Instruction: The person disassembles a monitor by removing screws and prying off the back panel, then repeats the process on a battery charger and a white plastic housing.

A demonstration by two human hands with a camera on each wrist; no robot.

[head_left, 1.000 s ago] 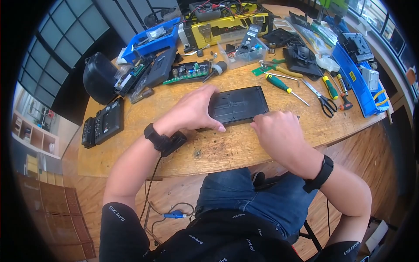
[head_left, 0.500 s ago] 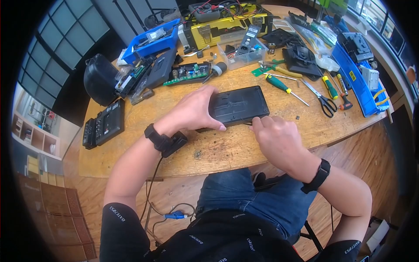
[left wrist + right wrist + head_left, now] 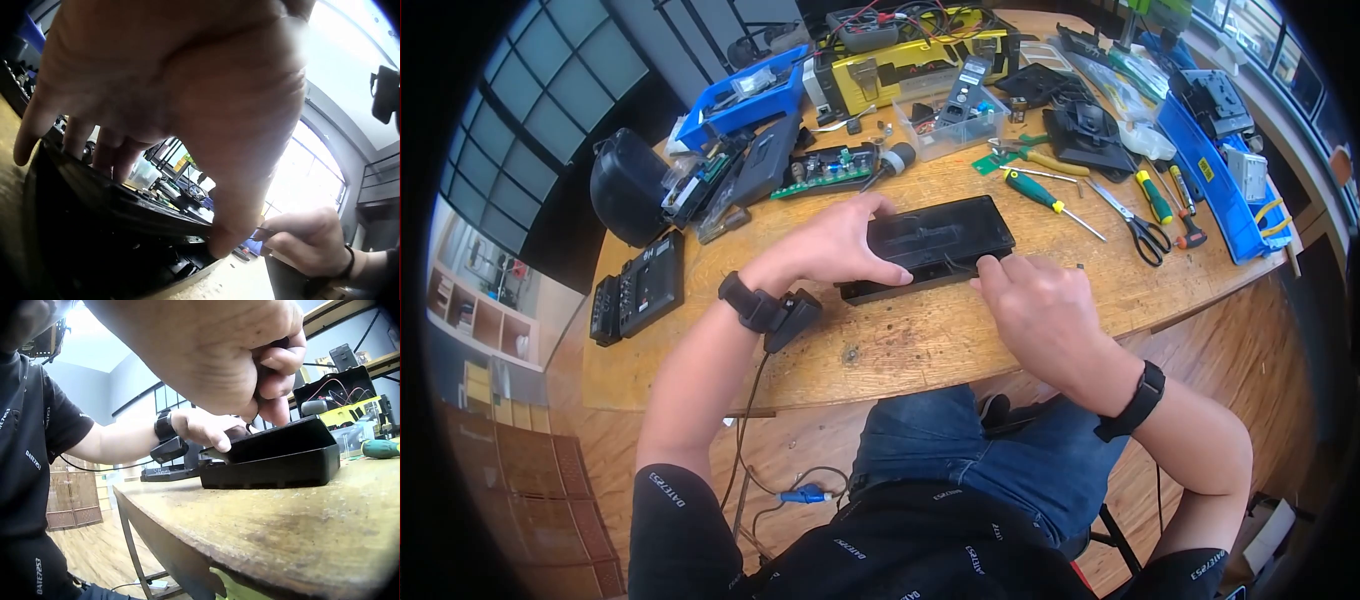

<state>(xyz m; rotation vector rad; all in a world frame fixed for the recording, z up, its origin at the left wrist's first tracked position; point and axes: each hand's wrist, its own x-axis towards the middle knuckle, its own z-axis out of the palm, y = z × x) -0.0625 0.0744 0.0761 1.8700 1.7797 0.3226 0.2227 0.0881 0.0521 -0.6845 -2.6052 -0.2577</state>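
Observation:
A black rectangular plastic case (image 3: pixel 945 287) lies on the wooden table, its lid (image 3: pixel 950 228) raised along the near side so a dark gap shows. My left hand (image 3: pixel 835 243) spans the lid's left part, thumb at the near edge and fingertips over the far edge. In the left wrist view the thumb presses against the lifted lid edge, with dark inner parts below. Near the case's right front corner, my right hand (image 3: pixel 1040 300) pinches a thin dark tool (image 3: pixel 962 268) whose end reaches the gap; its exact kind I cannot tell.
A green-yellow screwdriver (image 3: pixel 1035 188), pliers (image 3: pixel 1050 160) and scissors (image 3: pixel 1135 222) lie to the right. Behind stand a clear parts box (image 3: pixel 945 135), a circuit board (image 3: pixel 830 172) and a yellow toolbox (image 3: pixel 900 75). A blue bin (image 3: pixel 1215 190) borders the right edge.
The lid has risen along its near side, opening a gap above the case's lower part. My right hand stays at the near edge; the thin tool now shows in the gap.

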